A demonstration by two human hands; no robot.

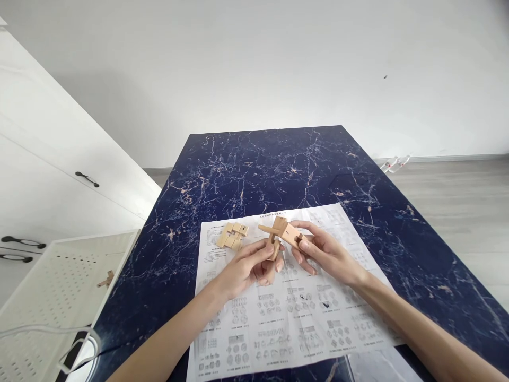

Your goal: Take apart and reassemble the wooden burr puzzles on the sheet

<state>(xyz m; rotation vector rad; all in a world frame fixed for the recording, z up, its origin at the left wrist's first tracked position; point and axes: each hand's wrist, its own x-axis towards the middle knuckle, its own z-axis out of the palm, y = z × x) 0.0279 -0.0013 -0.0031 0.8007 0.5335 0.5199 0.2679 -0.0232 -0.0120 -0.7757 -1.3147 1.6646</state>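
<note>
Above the printed sheet, both hands grip joined wooden puzzle pieces (281, 227), notched light-brown bars that cross each other. My left hand (256, 263) is closed, its thumb and fingers pinching the lower upright bar. From the right, my right hand (324, 252) pinches the end of a notched bar between thumb and fingers. One thin bar end sticks out to the left. Just left of the held pieces, a small group of wooden puzzle blocks (233, 235), one marked 3, lies on the instruction sheet (278, 339). The fingers partly hide where the held bars meet.
The sheet, printed with small diagrams, lies on a dark blue marble-patterned table (254, 170). Left of the table, a white perforated surface (51, 281) holds another wooden piece (105, 279) and a white cable (47, 330). A white cabinet (59, 132) stands beyond it.
</note>
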